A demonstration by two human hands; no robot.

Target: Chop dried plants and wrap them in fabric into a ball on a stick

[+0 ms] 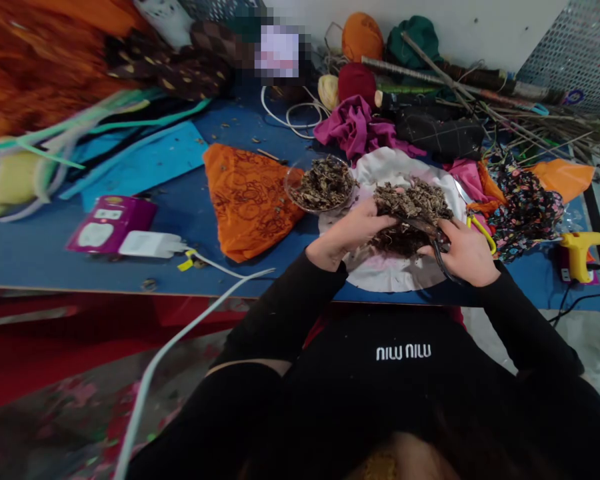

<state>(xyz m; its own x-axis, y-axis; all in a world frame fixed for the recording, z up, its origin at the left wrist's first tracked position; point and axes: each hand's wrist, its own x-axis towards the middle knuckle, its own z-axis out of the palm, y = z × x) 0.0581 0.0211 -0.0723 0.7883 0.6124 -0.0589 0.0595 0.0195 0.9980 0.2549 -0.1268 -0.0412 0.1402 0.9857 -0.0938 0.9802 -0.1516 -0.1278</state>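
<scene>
Dried brown plant matter (414,200) lies in a loose heap on a round white cloth (390,277). My left hand (356,230) is closed on part of the heap from its left side, fingertips buried in the strands. On the opposite side, my right hand (469,250) grips dark-handled scissors (441,257), whose blades reach into the brown matter and are mostly hidden. A clear bowl (294,190) of similar shredded matter (325,183) stands just left of the cloth. Beside my right hand shows a yellow loop (484,233), perhaps another tool's handle.
An orange patterned cloth (253,200), a purple power strip (113,223) and a white plug (150,244) lie leftward. Its cable (180,327) hangs over the table's front edge. A yellow glue gun (579,253), floral fabric (525,203) and dry sticks (535,127) are rightward.
</scene>
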